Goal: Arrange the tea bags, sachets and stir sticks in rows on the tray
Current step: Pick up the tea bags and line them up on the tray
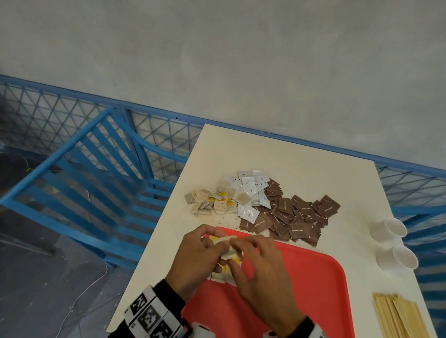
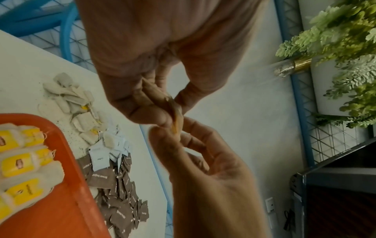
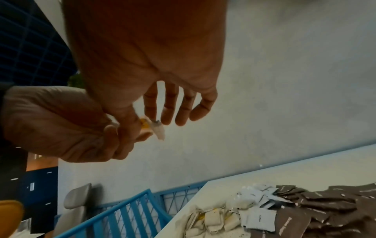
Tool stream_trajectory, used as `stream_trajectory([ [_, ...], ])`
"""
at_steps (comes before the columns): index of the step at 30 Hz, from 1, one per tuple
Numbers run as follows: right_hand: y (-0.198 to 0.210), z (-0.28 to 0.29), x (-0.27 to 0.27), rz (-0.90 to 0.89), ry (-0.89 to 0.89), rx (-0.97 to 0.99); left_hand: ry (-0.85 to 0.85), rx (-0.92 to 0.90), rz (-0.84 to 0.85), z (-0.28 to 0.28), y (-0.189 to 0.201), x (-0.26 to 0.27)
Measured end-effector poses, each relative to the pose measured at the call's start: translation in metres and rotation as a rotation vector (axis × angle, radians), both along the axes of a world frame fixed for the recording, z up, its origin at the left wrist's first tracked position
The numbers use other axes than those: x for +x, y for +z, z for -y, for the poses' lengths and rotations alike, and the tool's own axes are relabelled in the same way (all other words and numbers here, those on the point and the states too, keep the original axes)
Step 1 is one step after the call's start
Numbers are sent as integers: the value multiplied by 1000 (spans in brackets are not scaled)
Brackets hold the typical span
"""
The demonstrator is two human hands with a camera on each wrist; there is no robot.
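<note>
Just below your hands, the tea-bag row [image 2: 24,162] on the tray [image 1: 301,287]: left hand [image 1: 195,259] & right hand [image 1: 258,270] both pinch one tea bag [image 1: 227,243]; set it beside.

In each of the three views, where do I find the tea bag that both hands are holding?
Head: tea bag at lower centre, above the red tray.
Left wrist: tea bag mid-frame, seen edge-on between fingertips.
Right wrist: tea bag left of centre, below the palm.
Shared landmark: brown sachet pile.
</note>
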State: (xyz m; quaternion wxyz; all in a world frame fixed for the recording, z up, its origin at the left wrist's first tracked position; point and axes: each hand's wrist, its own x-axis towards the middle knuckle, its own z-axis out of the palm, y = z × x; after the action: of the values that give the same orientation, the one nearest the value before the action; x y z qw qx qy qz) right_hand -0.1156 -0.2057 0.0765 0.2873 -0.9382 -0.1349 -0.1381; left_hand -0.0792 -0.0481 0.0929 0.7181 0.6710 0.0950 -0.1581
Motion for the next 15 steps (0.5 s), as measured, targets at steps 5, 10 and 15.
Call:
stream_trajectory([
  [5, 4, 4, 2, -121, -63, 396, -34, -120, -75, -1, 13, 1],
  [10, 22, 11, 4, -489, -62, 935, -137, -45, 97, -2, 12, -1],
  [15, 22, 10, 5, -452, -58, 980, -84, -92, 88, -1, 5, -4],
])
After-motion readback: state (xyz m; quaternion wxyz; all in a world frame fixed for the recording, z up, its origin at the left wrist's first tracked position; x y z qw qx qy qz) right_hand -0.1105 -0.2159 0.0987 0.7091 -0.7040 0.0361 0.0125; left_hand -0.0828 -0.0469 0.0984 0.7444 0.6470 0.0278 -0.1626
